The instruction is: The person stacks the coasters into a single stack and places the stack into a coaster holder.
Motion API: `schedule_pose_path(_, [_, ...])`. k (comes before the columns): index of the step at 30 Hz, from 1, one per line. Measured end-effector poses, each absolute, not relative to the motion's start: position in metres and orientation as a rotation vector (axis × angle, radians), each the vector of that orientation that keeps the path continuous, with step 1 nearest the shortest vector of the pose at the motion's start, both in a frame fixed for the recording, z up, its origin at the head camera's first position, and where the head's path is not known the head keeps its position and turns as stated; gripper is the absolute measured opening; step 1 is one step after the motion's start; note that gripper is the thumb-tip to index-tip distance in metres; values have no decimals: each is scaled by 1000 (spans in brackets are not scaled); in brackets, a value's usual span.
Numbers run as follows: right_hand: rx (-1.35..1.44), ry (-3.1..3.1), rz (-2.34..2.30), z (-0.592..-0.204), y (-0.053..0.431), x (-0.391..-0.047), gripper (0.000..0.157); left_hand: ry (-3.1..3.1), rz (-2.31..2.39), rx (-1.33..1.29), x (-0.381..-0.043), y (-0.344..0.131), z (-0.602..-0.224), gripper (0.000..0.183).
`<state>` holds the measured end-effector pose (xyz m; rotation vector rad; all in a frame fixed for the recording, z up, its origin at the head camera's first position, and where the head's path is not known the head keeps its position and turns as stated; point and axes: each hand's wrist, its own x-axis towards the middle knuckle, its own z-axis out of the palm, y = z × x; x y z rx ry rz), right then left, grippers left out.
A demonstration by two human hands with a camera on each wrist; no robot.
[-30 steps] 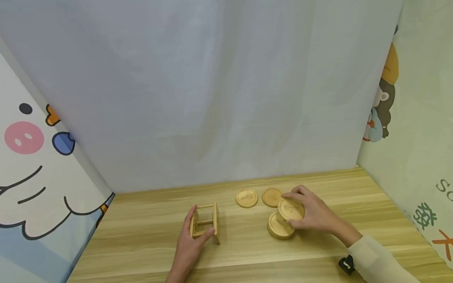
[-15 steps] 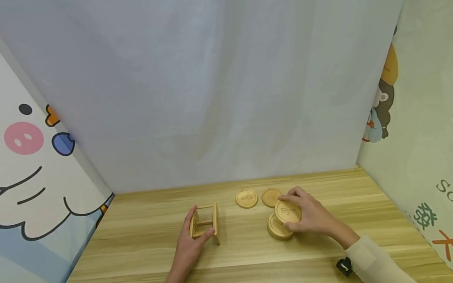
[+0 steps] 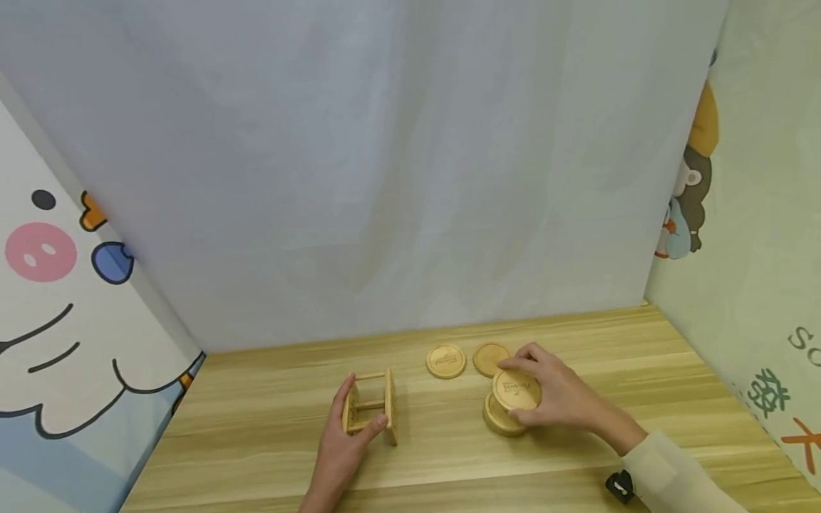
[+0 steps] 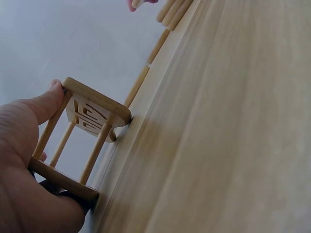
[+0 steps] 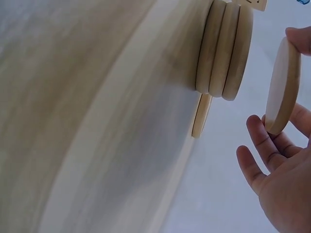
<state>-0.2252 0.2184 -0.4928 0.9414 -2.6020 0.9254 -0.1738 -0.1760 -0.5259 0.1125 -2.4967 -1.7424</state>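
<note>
My left hand [image 3: 345,445] grips a small wooden rack [image 3: 390,406], thumb on one end panel and fingers at the other. In the left wrist view the rack [image 4: 92,104] stands on the table, its two panels joined by rods, one panel with cut-out lettering. My right hand [image 3: 561,395] pinches a round bamboo coaster [image 3: 517,390] by its edge, lettering facing up. Below it is a stack of coasters [image 3: 500,420]. The right wrist view shows a gap between the held coaster [image 5: 284,87] and the stack [image 5: 226,51], which has three coasters.
Two more round coasters lie flat behind the stack, a left coaster [image 3: 445,361] and a right coaster [image 3: 490,358]. A small black object [image 3: 620,486] shows by the right sleeve. A grey curtain [image 3: 410,178] borders the wooden table [image 3: 256,427] at the back, printed panels at both sides.
My right hand has moved slightly left with the coaster, and the lettering on it has turned. My left hand and the rack have stayed in place.
</note>
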Motion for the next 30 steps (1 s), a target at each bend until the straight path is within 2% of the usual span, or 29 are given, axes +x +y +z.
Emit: schedule_pose_path(30, [1019, -2605, 911, -497, 212, -222, 66, -2505, -1756, 134, -172, -176, -523, 104])
